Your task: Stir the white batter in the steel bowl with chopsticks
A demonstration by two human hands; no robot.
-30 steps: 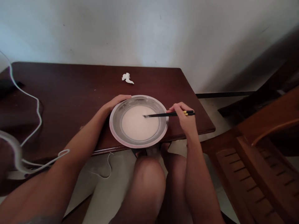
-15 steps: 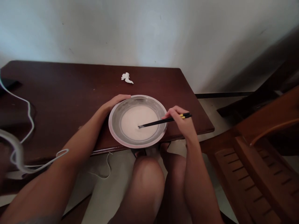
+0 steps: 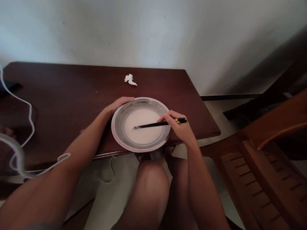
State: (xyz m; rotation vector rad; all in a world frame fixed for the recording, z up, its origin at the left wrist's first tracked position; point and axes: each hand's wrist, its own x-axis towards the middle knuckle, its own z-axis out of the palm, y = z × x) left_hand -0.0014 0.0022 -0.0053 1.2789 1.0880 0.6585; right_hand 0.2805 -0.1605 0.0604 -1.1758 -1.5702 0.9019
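Observation:
A wide metal basin (image 3: 116,134) sits at the front edge of the table, holding a milky white liquid (image 3: 144,137). My left hand (image 3: 121,101) grips the basin's far left rim, its fingers lying along the outside and partly hidden. Closed around a pair of black chopsticks (image 3: 153,124) with yellow bands, my right hand (image 3: 176,123) is over the basin's right rim. The chopstick tips dip into the liquid left of its middle, coated in white.
A crumpled white tissue (image 3: 130,79) lies behind the basin on the dark wooden table (image 3: 72,83). White cables (image 3: 30,118) run along the left, near a dark flat object (image 3: 9,88). A wooden chair (image 3: 251,172) stands at the right, and a pale wall (image 3: 153,35) rises behind.
My right hand has moved left with the chopsticks, whose tips have swept left through the liquid. My left hand and the basin stay in place.

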